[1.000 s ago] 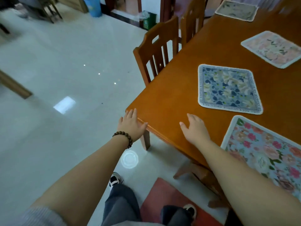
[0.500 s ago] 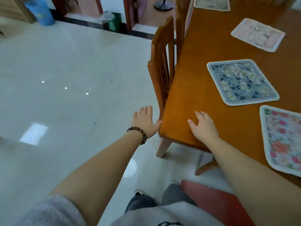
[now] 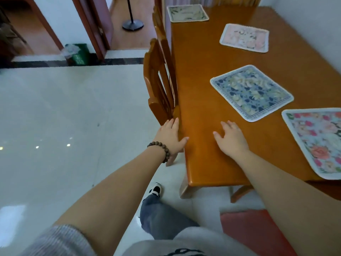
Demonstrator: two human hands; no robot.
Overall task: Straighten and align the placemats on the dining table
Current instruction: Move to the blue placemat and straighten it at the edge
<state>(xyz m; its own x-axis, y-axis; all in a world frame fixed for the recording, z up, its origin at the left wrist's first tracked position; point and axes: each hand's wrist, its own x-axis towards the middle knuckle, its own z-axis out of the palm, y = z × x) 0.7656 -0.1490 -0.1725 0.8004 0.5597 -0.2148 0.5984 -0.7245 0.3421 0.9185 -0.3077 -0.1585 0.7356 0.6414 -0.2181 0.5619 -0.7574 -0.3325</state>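
Note:
Several floral placemats lie on the orange wooden dining table (image 3: 201, 74). A blue-and-cream placemat (image 3: 251, 91) sits skewed near the middle. A pink-rose placemat (image 3: 319, 139) lies at the right near edge, turned at an angle. A pale pink placemat (image 3: 245, 37) and a grey-cream placemat (image 3: 187, 13) lie farther back. My left hand (image 3: 170, 137), with a bead bracelet at the wrist, rests open at the table's left edge. My right hand (image 3: 230, 139) lies flat and open on bare wood, short of the blue placemat.
Two wooden chairs (image 3: 158, 85) are pushed in along the table's left side. A red chair seat (image 3: 254, 231) sits below the near edge. A green bin (image 3: 78, 54) and a black stand base (image 3: 132, 24) are by the doorway. A white wall (image 3: 317, 28) borders the table's right side.
My view has swung round the table corner, so the table now runs lengthways ahead. Both hands stay open at the near corner; no placemat has moved.

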